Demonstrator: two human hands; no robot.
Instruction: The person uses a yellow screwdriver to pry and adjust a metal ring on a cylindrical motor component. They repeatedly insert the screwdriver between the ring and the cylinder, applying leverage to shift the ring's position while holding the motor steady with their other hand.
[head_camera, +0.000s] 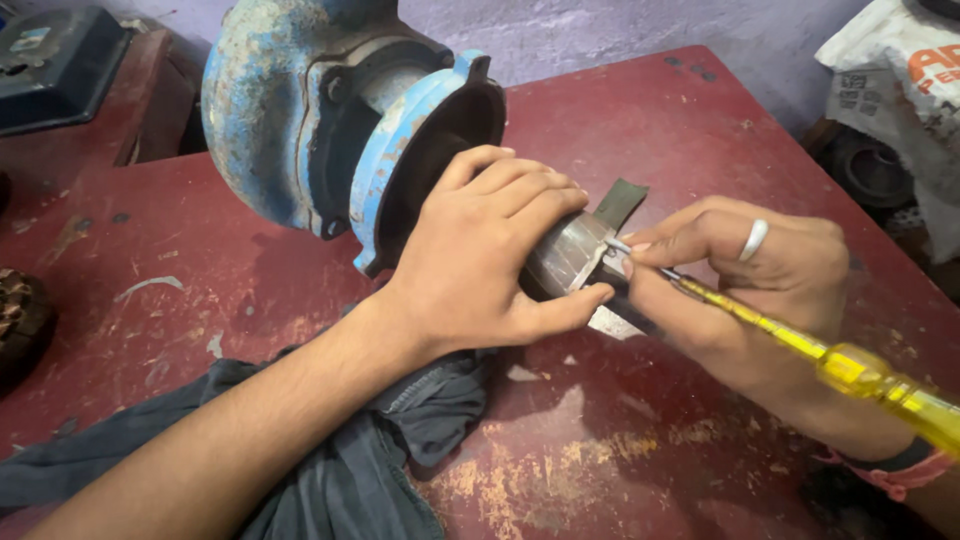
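Nearest the camera, a dark grey cloth (330, 480) lies on the worn red desk (620, 450). Above it, the left hand (480, 260) clamps a metal cylinder (570, 255), while the right hand (740, 285) pinches a yellow-handled screwdriver (800, 345) against its end. Behind stands a blue pump housing (330, 110).

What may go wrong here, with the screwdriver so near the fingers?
1. The screwdriver tip sits beside the left hand thumb; a slip might jab it.
2. The right hand pinches the shaft near the tip, so control may be weak.
3. The pump lies unclamped on the table and could roll.
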